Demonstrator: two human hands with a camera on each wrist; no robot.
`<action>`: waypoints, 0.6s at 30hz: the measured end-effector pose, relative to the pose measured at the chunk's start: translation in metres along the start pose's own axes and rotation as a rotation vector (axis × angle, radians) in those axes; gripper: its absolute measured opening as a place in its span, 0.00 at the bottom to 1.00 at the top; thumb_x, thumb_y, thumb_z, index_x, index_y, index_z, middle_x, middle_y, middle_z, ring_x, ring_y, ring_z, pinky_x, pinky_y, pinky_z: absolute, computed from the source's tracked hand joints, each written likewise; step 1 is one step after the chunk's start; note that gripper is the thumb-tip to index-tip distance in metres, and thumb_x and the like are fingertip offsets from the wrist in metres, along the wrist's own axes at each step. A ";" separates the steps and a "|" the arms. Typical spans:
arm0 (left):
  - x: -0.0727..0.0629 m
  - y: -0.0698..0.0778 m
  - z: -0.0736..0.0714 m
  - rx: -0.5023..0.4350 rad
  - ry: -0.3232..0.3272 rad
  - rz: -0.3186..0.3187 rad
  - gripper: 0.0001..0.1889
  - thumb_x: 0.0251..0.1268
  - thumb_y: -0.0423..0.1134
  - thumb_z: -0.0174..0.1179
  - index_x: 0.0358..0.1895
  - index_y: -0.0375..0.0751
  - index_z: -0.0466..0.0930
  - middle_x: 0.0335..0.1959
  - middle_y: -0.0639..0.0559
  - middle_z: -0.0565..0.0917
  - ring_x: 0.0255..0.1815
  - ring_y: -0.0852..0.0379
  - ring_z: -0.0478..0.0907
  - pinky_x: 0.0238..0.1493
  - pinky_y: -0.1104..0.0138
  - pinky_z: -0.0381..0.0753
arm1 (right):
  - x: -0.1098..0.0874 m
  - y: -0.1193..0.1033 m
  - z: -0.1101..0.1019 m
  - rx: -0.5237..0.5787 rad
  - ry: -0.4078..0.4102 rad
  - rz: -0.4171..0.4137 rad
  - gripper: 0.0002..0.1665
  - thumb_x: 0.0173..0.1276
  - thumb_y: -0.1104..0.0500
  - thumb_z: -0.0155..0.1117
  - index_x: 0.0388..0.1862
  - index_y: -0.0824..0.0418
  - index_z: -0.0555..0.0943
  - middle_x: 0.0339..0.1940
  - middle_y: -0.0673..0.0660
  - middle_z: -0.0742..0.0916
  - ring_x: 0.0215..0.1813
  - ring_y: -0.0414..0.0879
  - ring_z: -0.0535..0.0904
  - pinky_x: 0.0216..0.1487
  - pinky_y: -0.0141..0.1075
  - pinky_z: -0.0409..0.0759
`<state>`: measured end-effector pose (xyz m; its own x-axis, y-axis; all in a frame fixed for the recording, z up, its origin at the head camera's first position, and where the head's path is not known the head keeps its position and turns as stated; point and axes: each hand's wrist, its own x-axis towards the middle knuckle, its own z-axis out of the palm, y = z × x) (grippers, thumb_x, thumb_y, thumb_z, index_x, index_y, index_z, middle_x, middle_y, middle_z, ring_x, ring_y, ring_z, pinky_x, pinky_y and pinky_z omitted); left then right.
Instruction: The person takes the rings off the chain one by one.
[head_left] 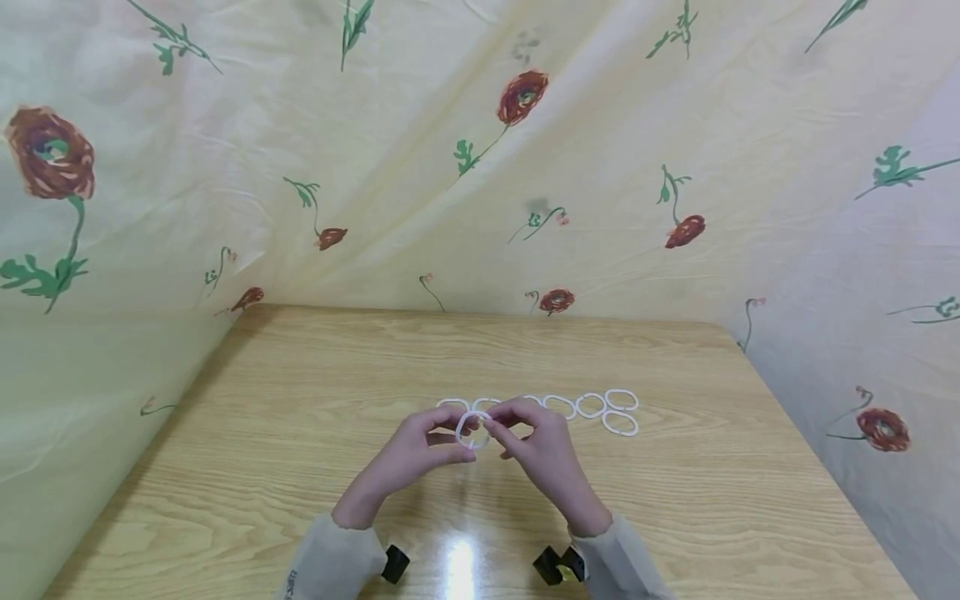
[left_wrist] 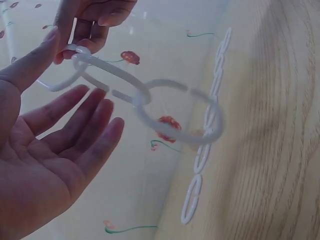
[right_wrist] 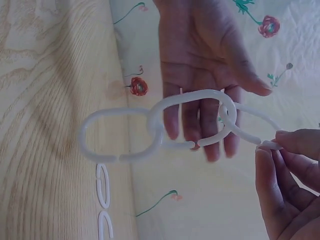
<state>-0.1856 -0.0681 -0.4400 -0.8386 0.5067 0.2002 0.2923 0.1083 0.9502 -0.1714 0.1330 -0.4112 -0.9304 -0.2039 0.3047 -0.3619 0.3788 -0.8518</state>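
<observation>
A short chain of white plastic C-shaped links [right_wrist: 192,96] hangs between my hands, three hooked together. My right hand [head_left: 540,437] pinches the end link [right_wrist: 245,134] near its split, between thumb and fingertips. Around the chain's other side, my left hand [head_left: 412,450] is spread with the palm facing it, thumb apart and fingers extended. In the right wrist view the left fingers [right_wrist: 192,120] lie behind the middle link, and no grip shows. The free link [left_wrist: 220,125] dangles on the far side in the left wrist view.
Several more white links [head_left: 591,406] lie in a row on the wooden table [head_left: 300,367] beyond my hands, with two side by side at the right end. A floral cloth [head_left: 420,167] hangs behind and beside the table.
</observation>
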 end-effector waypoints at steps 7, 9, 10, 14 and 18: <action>0.002 -0.007 0.001 0.029 -0.030 -0.043 0.18 0.62 0.35 0.65 0.53 0.31 0.78 0.52 0.38 0.81 0.54 0.47 0.78 0.56 0.61 0.82 | 0.001 0.000 -0.001 0.045 0.018 0.060 0.04 0.64 0.65 0.67 0.38 0.62 0.84 0.34 0.58 0.87 0.33 0.36 0.80 0.25 0.31 0.85; 0.003 -0.008 0.002 0.031 -0.030 -0.056 0.17 0.62 0.35 0.65 0.51 0.31 0.79 0.51 0.38 0.81 0.53 0.47 0.79 0.56 0.63 0.82 | 0.001 0.000 -0.001 0.054 0.023 0.072 0.05 0.64 0.65 0.67 0.38 0.63 0.84 0.34 0.59 0.87 0.33 0.36 0.80 0.25 0.31 0.85; 0.003 -0.009 0.002 0.031 -0.030 -0.063 0.17 0.62 0.35 0.65 0.51 0.30 0.79 0.50 0.37 0.81 0.53 0.48 0.79 0.55 0.64 0.82 | 0.001 0.000 -0.001 0.059 0.025 0.076 0.05 0.64 0.65 0.67 0.38 0.64 0.84 0.34 0.59 0.87 0.33 0.36 0.80 0.25 0.31 0.85; 0.004 -0.011 0.002 0.045 -0.030 -0.071 0.16 0.63 0.36 0.64 0.50 0.29 0.79 0.50 0.36 0.81 0.52 0.49 0.80 0.53 0.68 0.83 | 0.001 0.000 0.000 0.072 0.033 0.091 0.06 0.63 0.65 0.68 0.39 0.66 0.84 0.34 0.59 0.87 0.34 0.35 0.80 0.25 0.32 0.85; 0.004 -0.013 0.001 0.075 -0.025 -0.068 0.15 0.64 0.38 0.64 0.49 0.30 0.80 0.49 0.38 0.83 0.50 0.51 0.81 0.52 0.71 0.83 | 0.001 0.002 0.001 0.082 0.057 0.101 0.06 0.63 0.65 0.68 0.38 0.66 0.84 0.34 0.60 0.87 0.34 0.35 0.80 0.25 0.32 0.85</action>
<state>-0.1924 -0.0668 -0.4522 -0.8461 0.5171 0.1293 0.2696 0.2059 0.9407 -0.1734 0.1330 -0.4128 -0.9645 -0.1157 0.2374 -0.2624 0.3196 -0.9105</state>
